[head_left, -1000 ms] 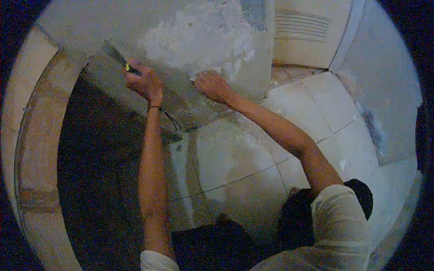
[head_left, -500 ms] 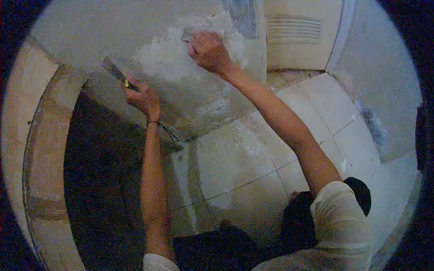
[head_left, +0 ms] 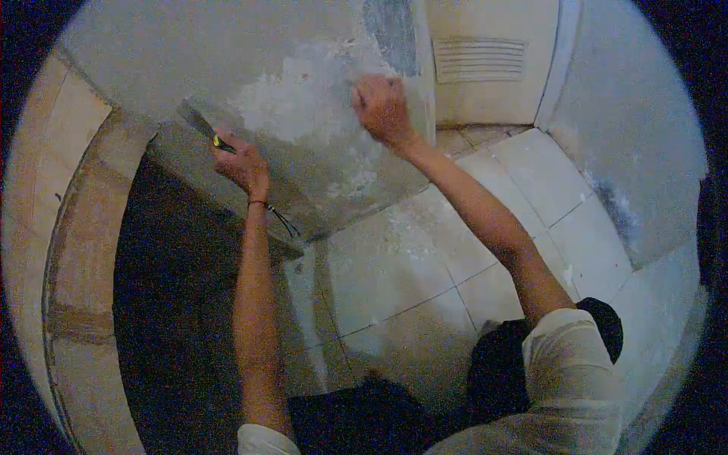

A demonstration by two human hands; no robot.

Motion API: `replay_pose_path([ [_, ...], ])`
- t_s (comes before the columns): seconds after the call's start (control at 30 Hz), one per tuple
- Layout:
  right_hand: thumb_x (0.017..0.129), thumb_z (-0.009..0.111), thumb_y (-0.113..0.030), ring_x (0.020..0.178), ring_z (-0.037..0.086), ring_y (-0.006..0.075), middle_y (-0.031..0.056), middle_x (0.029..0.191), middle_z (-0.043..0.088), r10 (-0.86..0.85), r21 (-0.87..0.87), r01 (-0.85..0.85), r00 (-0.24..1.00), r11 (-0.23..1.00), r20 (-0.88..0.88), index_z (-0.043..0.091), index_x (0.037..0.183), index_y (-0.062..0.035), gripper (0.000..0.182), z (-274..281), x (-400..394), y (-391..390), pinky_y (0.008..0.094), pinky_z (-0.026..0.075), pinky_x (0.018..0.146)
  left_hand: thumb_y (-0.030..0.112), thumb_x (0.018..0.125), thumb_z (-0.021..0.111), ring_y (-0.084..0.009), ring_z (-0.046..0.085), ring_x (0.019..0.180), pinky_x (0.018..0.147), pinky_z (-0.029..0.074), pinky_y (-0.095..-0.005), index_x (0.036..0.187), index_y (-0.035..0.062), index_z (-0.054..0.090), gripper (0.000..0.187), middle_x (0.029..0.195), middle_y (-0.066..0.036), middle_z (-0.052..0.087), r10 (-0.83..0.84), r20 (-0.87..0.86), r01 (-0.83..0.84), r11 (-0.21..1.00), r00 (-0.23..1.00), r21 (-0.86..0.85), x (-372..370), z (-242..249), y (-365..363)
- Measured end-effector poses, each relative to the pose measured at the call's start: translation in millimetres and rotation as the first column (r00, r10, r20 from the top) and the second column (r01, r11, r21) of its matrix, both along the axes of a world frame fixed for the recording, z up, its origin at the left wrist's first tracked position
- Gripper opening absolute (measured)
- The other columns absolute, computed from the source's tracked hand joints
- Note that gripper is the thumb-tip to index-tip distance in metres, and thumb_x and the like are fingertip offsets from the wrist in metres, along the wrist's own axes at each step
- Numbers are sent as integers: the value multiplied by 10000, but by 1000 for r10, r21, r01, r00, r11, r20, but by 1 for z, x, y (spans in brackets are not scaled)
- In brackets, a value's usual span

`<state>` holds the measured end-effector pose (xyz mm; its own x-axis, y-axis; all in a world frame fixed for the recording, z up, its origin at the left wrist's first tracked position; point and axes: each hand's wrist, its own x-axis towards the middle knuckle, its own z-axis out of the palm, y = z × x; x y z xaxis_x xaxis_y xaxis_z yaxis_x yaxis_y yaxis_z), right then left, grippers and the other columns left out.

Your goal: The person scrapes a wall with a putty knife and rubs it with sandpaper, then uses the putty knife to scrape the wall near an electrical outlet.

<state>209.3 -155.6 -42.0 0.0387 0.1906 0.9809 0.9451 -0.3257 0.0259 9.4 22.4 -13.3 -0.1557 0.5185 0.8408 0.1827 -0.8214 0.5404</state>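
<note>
My left hand is closed around the handle of a putty knife, whose flat blade points up and left, in front of the wall. My right hand is closed and held against the wall at the right edge of a pale, freshly smeared patch of filler. A thin flat scraper, its grey edge faintly showing by the fingers, is in that hand, mostly hidden. The wall is grey, with rough white smears lower down.
A pale door with a louvred vent stands at the upper right. Light floor tiles carry white dust and splatter. To the left is a dark opening beside a curved tiled edge. Another wall rises at right.
My right hand has moved right and slightly down across the wall, uncovering more of the smeared patch. My left hand stays nearly still with the putty knife. The view has shifted slightly.
</note>
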Motion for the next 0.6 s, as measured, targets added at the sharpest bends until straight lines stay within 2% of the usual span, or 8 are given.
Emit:
replay_pose_path([
  [0.1, 927, 578, -225, 923, 602, 310, 127, 957, 637, -75, 50, 73, 996, 996, 51, 627, 931, -58, 175, 54, 21, 0, 451, 432, 837, 313, 1046, 446, -430, 634, 926, 798, 464, -485, 1050, -86, 613, 431, 970, -274, 675, -6, 56, 6, 1000, 998, 4, 0, 11, -15],
  [0.17, 919, 586, -221, 919, 605, 316, 131, 957, 639, -49, 88, 41, 994, 995, 98, 632, 920, -53, 174, 67, 43, 11, 451, 443, 842, 326, 1046, 451, -433, 624, 846, 756, 461, -482, 1055, -90, 601, 442, 942, -264, 676, 53, -57, -63, 980, 997, -187, -1, 17, -25],
  [0.23, 912, 593, -216, 915, 609, 322, 135, 957, 642, -25, 123, 7, 990, 992, 141, 636, 910, -49, 172, 68, 51, 13, 452, 454, 847, 329, 1046, 453, -433, 613, 813, 737, 456, -480, 1053, -91, 596, 444, 925, -259, 674, -20, -44, 14, 990, 999, -141, -2, 21, -31],
  [0.27, 904, 602, -209, 911, 611, 329, 140, 957, 642, 22, 102, -34, 993, 994, 119, 638, 904, -43, 169, 61, 51, 12, 454, 466, 840, 331, 1045, 454, -434, 601, 779, 717, 452, -478, 1052, -93, 592, 447, 907, -254, 672, -90, -34, 87, 992, 995, -91, -2, 24, -34],
  [0.37, 889, 617, -195, 899, 614, 337, 151, 955, 641, 70, 81, -79, 992, 994, 109, 641, 902, -33, 165, 31, 54, 11, 456, 484, 815, 350, 1044, 452, -431, 598, 774, 713, 448, -474, 1049, -93, 588, 463, 888, -254, 665, -67, -32, 66, 998, 997, -25, 3, 19, -28],
  [0.43, 883, 623, -189, 892, 615, 339, 156, 952, 639, 73, 69, -82, 990, 994, 118, 643, 905, -28, 164, -5, 54, 5, 457, 489, 799, 353, 1043, 452, -431, 598, 775, 710, 448, -473, 1046, -94, 589, 467, 885, -254, 663, -40, -68, 35, 997, 997, -69, 3, 18, -28],
  [0.53, 884, 620, -178, 888, 614, 335, 159, 936, 638, 123, -67, -122, 992, 990, 18, 641, 901, -20, 161, -73, 50, -12, 456, 488, 799, 361, 1044, 447, -425, 601, 767, 703, 447, -473, 1029, -93, 591, 476, 875, -252, 663, 7, -85, -13, 997, 996, -74, 9, 13, -14],
  [0.6, 893, 619, -183, 853, 617, 341, 171, 910, 636, 34, -295, -29, 999, 955, 11, 632, 908, -11, 172, -105, 47, -21, 461, 489, 786, 364, 1046, 442, -420, 602, 757, 698, 446, -474, 1014, -92, 592, 481, 868, -250, 665, 30, -68, -34, 998, 997, -49, 9, 12, -14],
])
